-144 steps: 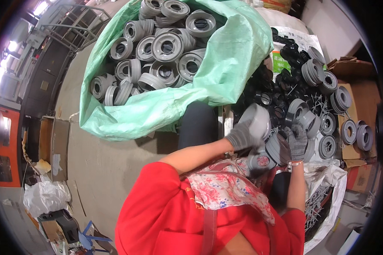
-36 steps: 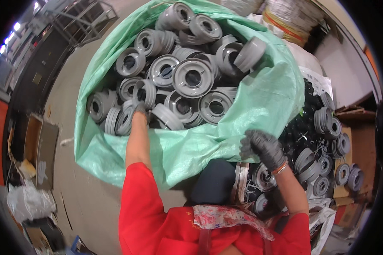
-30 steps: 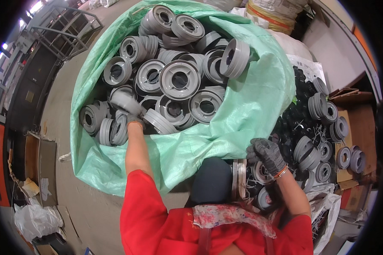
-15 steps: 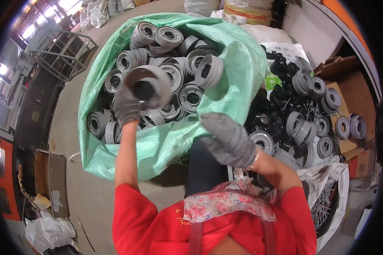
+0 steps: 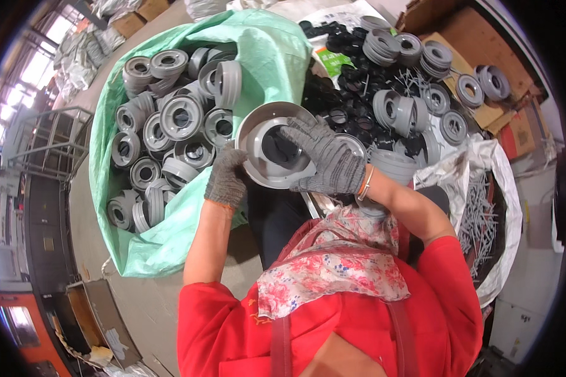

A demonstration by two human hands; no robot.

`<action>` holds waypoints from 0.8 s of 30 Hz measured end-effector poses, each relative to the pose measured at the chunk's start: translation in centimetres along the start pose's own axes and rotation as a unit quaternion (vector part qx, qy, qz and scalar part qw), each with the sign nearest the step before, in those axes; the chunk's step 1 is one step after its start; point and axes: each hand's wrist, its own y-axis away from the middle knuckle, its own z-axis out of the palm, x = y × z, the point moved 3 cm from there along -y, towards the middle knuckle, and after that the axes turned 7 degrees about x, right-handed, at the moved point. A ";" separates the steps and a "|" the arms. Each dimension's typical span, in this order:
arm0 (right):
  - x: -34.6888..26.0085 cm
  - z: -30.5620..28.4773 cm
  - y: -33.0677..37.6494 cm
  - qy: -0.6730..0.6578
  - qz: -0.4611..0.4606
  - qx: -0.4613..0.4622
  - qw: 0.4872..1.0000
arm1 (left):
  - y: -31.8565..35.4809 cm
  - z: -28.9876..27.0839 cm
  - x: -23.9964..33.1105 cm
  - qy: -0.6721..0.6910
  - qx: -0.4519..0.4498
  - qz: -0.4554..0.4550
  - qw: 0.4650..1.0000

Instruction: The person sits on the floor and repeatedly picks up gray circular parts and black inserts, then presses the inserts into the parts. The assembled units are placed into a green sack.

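Both gloved hands grip one grey plastic disc (image 5: pixel 275 146) at chest height, the left hand (image 5: pixel 226 177) closed on its rim, the right hand (image 5: pixel 324 157) with fingers inside its hollow, beside the green sack (image 5: pixel 170 232) of discs, brown cardboard boxes (image 5: pixel 478 38) far right

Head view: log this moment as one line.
left hand: grips rim of round grey plastic flanged part | right hand: fingers inside its centre | behind: green woven sack of like parts | right: black plastic rings
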 end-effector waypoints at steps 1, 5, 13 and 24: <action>0.4 0.4 0.9 -0.015 0.043 -0.020 0.999 | 0.2 0.7 -0.8 -0.018 -0.009 0.014 1.000; 0.7 0.1 2.8 0.026 0.138 -0.084 0.987 | 2.1 4.9 -1.7 -0.100 -0.067 0.046 0.992; 1.3 1.3 5.0 -0.157 0.303 -0.020 0.940 | 5.2 6.3 -5.1 -0.290 -0.053 0.048 0.954; 5.1 8.3 7.6 -0.768 0.297 -0.112 0.556 | 5.4 4.4 2.0 -0.675 -0.232 0.544 0.442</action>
